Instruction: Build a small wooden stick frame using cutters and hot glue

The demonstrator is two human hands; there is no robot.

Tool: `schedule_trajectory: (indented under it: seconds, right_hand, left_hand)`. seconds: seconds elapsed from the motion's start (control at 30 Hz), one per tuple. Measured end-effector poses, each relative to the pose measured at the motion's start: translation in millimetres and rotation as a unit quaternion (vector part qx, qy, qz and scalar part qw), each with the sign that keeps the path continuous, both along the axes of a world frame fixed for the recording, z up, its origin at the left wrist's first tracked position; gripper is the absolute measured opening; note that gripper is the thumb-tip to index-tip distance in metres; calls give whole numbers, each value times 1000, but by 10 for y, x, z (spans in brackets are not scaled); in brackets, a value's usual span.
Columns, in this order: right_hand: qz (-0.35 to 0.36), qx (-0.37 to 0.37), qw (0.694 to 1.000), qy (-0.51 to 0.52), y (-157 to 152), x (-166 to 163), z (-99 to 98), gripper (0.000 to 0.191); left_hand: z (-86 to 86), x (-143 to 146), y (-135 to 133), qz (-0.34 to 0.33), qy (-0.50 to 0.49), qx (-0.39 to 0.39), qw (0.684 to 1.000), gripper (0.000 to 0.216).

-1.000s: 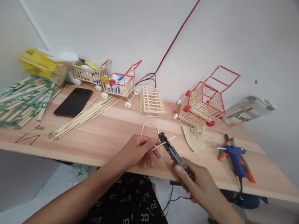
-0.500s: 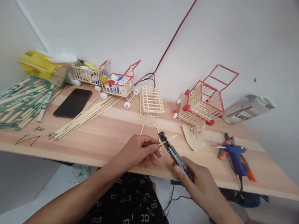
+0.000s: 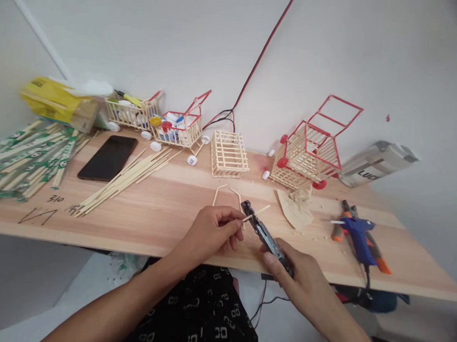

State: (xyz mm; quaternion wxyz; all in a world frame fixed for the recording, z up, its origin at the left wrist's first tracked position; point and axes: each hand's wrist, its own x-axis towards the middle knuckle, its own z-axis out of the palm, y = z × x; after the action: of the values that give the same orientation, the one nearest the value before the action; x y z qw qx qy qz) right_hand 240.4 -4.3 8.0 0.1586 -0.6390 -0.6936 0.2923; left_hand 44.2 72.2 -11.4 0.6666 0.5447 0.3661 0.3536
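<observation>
My left hand pinches a thin wooden stick near the front edge of the wooden table. My right hand grips the handles of black cutting pliers, whose jaws close around the stick's middle. Two short bent stick pieces lie on the table just beyond my hands.
Behind stand a bare stick basket, a red-framed cart and two small carts holding bottle caps. A phone, loose sticks and wrapped chopsticks lie left. A blue glue gun, orange pliers and crumpled paper lie right.
Both hands stayed together at the table's front edge. My left hand has slid the stick slightly in the plier jaws; the camera tilted a little.
</observation>
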Motion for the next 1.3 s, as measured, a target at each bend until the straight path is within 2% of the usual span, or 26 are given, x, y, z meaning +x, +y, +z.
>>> schedule_trajectory:
  seconds: [0.23, 0.33, 0.43, 0.6, 0.83, 1.13, 1.3]
  right_hand:
    - [-13, -2, 1000, -7, -34, 13, -59, 42]
    - [-18, 7, 1000, -11, -33, 25, -77, 42]
    - [-26, 14, 999, -15, -28, 40, -78, 41]
    - [-33, 19, 999, -10, -37, 52, -66, 39]
    - [-28, 13, 999, -12, -40, 48, -79, 40]
    - [-12, -38, 997, 67, -40, 73, -87, 43]
    - [-16, -37, 997, 61, -47, 53, -52, 43]
  left_hand:
    - [-3, 25, -30, 10, 34, 28, 999, 18]
    - [-34, -10, -3, -5, 20, 6, 1000, 29]
    - [-75, -63, 49, 9, -1, -15, 1000, 37]
    - [-99, -94, 69, 21, 7, -2, 1000, 36]
    - [-24, -3, -30, -1, 47, 22, 999, 19]
    - [-19, 18, -47, 7, 66, 63, 996, 30]
    - [-16, 22, -58, 3, 65, 51, 997, 32]
